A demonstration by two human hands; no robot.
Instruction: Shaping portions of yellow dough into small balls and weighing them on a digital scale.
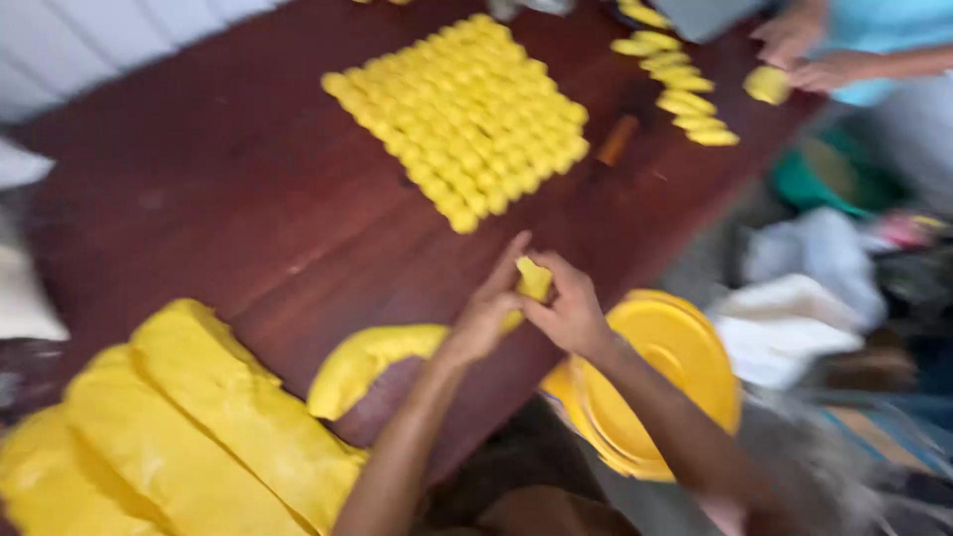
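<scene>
Big yellow dough slabs [189, 417] at left edge of dark table [228, 189], uncut; smaller lump [372, 362] beside; left hand [486, 313] and right hand [571, 313] pinch small dough piece [533, 281] between fingertips; grid of finished balls [467, 114] beyond, many done; co-worker's hands [804, 50] far right

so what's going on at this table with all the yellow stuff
A person's left hand and right hand pinch a small lump of yellow dough over a dark red wooden table. Long yellow dough slabs lie near them, a square block of small yellow dough balls farther off. A co-worker's hands handle another piece at the far corner.
</scene>
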